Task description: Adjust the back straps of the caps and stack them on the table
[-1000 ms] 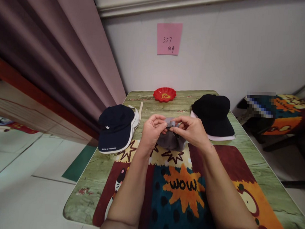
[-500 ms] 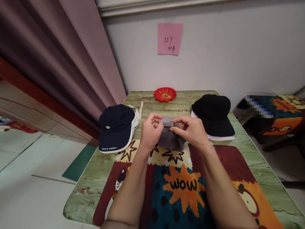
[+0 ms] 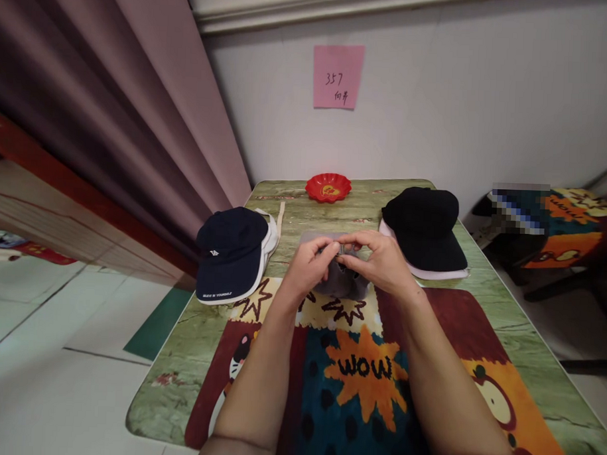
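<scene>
A grey cap (image 3: pixel 338 286) lies at the middle of the table, partly hidden by my hands. Both of my hands meet over its back strap, at a small metal buckle (image 3: pixel 340 249). My left hand (image 3: pixel 309 262) is closed, its thumb and forefinger pinching the strap by the buckle. From the other side, the thumb and forefinger of my right hand (image 3: pixel 379 258) grip the buckle end. To the left sits a navy cap (image 3: pixel 233 248) over a white one (image 3: pixel 270 236). On the right, a black cap (image 3: pixel 426 225) rests on a pale pink one (image 3: pixel 426 274).
A red scalloped dish (image 3: pixel 328 188) stands at the back of the green table (image 3: pixel 163 382). Under my forearms lies a colourful mat (image 3: pixel 365 369). A pink note (image 3: pixel 338 77) is on the wall behind, and a purple curtain (image 3: pixel 154 83) hangs at left.
My left hand has shifted right along the strap, up to the buckle, its fingers now nearly touching my right hand's. The right hand stays in about the same place.
</scene>
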Available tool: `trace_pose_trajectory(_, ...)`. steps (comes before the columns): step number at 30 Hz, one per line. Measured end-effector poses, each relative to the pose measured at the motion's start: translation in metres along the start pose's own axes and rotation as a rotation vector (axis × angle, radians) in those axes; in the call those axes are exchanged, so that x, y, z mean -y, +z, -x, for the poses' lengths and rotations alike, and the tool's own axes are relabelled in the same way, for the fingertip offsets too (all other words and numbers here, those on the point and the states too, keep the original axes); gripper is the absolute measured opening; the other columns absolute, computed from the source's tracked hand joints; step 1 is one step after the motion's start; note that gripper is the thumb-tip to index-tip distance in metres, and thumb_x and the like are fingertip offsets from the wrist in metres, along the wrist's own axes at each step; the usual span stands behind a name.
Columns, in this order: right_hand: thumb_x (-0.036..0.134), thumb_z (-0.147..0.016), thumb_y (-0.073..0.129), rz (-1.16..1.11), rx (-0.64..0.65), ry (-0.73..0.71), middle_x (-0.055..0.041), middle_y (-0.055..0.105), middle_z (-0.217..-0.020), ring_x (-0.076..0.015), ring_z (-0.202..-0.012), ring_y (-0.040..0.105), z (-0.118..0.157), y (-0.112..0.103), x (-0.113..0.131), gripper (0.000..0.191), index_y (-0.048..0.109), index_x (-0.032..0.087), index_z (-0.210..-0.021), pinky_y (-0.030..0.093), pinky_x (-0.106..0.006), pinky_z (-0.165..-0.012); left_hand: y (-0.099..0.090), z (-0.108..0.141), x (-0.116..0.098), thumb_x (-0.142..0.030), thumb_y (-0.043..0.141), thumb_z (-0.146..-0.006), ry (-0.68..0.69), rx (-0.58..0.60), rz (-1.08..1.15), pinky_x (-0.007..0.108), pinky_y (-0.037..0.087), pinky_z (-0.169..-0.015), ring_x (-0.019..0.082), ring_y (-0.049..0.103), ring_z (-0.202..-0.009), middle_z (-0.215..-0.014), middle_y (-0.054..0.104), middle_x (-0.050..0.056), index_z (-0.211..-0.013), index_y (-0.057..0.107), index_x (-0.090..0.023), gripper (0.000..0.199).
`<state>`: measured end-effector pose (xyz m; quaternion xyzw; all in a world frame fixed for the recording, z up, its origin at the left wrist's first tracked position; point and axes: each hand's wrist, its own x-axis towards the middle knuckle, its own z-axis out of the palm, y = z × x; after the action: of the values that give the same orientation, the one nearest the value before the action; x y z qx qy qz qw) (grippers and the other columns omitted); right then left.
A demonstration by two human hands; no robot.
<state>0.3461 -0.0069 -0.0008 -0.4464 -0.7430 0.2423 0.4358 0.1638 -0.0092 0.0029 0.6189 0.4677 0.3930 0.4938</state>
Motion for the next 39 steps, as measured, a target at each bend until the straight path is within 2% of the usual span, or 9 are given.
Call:
trace_pose_trajectory(2, 0.029, -0.082, 0.074, -0.026, 0.035, 0.029, -0.0034, 0.074, -0.091, -0.0214, -0.089, 0.067, 0.0, -0.003, -0.002, 0.029, 0.077, 0.024, -0.11, 0.048, -0.035, -0.088, -0.001, 0.001, -0.001, -0.047, 0.062, -0.088, -0.018, -0.016, 0.044, 0.02, 0.028, -0.045, 0.007, 0.038, -0.043, -0.049, 0.044, -0.007, -0.084, 0.063, -0.017, 0.03)
trace_pose_trajectory(5, 0.039, -0.086, 0.07, -0.107, 0.156, 0.107, -0.0041, 0.073, -0.093, -0.0219, -0.09, 0.067, 0.001, -0.009, -0.006, 0.032, 0.074, 0.022, -0.112, 0.049, -0.034, -0.083, -0.006, 0.002, -0.002, -0.047, 0.067, -0.085, -0.036, -0.02, 0.089, 0.019, 0.028, -0.046, 0.007, 0.039, -0.043, -0.048, 0.044, -0.007, -0.081, 0.061, -0.018, 0.03)
trace_pose_trajectory(9, 0.048, -0.093, 0.06, -0.181, 0.278, 0.14, -0.003, 0.071, -0.086, -0.0194, -0.081, 0.063, 0.001, -0.011, -0.011, 0.032, 0.074, 0.019, -0.092, 0.045, -0.03, -0.072, -0.011, 0.002, -0.002, -0.048, 0.068, -0.084, -0.048, 0.007, 0.089, 0.019, 0.028, -0.047, 0.007, 0.039, -0.044, -0.048, 0.045, -0.006, -0.083, 0.063, -0.017, 0.031)
trace_pose_trajectory(16, 0.055, -0.091, 0.059, -0.376, 0.175, 0.294, 0.0029, 0.047, -0.065, -0.0119, -0.061, 0.04, 0.001, -0.001, -0.016, 0.04, 0.057, 0.019, -0.072, 0.03, -0.026, -0.057, -0.015, -0.002, 0.004, -0.049, 0.072, -0.081, -0.028, 0.063, 0.104, 0.019, 0.027, -0.046, 0.007, 0.04, -0.046, -0.055, 0.046, -0.006, -0.092, 0.069, -0.016, 0.035)
trace_pose_trajectory(23, 0.058, -0.093, 0.053, -0.374, 0.128, 0.356, 0.0037, 0.043, -0.062, -0.0109, -0.055, 0.033, -0.002, 0.009, -0.009, 0.046, 0.053, 0.02, -0.068, 0.026, -0.026, -0.052, -0.023, -0.002, 0.007, -0.051, 0.073, -0.08, -0.038, 0.124, 0.104, 0.02, 0.023, -0.044, 0.006, 0.034, -0.045, -0.057, 0.046, -0.005, -0.094, 0.071, -0.016, 0.038)
trace_pose_trajectory(27, 0.06, -0.094, 0.053, -0.375, 0.123, 0.336, 0.005, 0.037, -0.058, -0.0101, -0.052, 0.03, -0.001, 0.013, -0.01, 0.049, 0.048, 0.021, -0.064, 0.024, -0.025, -0.048, -0.022, -0.002, 0.006, -0.043, 0.079, -0.075, -0.005, 0.062, 0.045, 0.02, 0.032, -0.049, 0.007, 0.043, -0.051, -0.066, 0.055, -0.003, -0.102, 0.069, -0.016, 0.039)
trace_pose_trajectory(32, 0.063, -0.093, 0.053, -0.382, 0.152, 0.323, 0.0055, 0.037, -0.056, -0.0094, -0.051, 0.03, 0.0, 0.012, -0.01, 0.052, 0.047, 0.021, -0.063, 0.024, -0.025, -0.048, -0.02, -0.005, 0.009, -0.03, 0.077, -0.076, 0.177, -0.112, -0.254, 0.021, 0.036, -0.053, 0.006, 0.041, -0.054, -0.086, 0.062, 0.0, -0.099, 0.073, -0.018, 0.026)
trace_pose_trajectory(34, 0.063, -0.092, 0.056, -0.383, 0.171, 0.309, 0.0051, 0.042, -0.059, -0.0092, -0.052, 0.032, 0.0, 0.009, -0.01, 0.05, 0.049, 0.021, -0.066, 0.026, -0.025, -0.049, -0.021, -0.005, 0.009, -0.029, 0.075, -0.078, 0.229, -0.118, -0.327, 0.022, 0.039, -0.057, 0.007, 0.044, -0.056, -0.092, 0.063, 0.002, -0.098, 0.074, -0.019, 0.022)
trace_pose_trajectory(39, 0.059, -0.091, 0.06, -0.331, 0.181, 0.271, 0.0047, 0.047, -0.061, -0.0097, -0.054, 0.036, 0.0, 0.005, -0.011, 0.045, 0.056, 0.019, -0.07, 0.029, -0.026, -0.054, -0.023, -0.004, 0.004, -0.028, 0.073, -0.081, 0.269, -0.082, -0.411, 0.024, 0.04, -0.062, 0.011, 0.051, -0.064, -0.084, 0.059, 0.001, -0.097, 0.075, -0.02, 0.018)
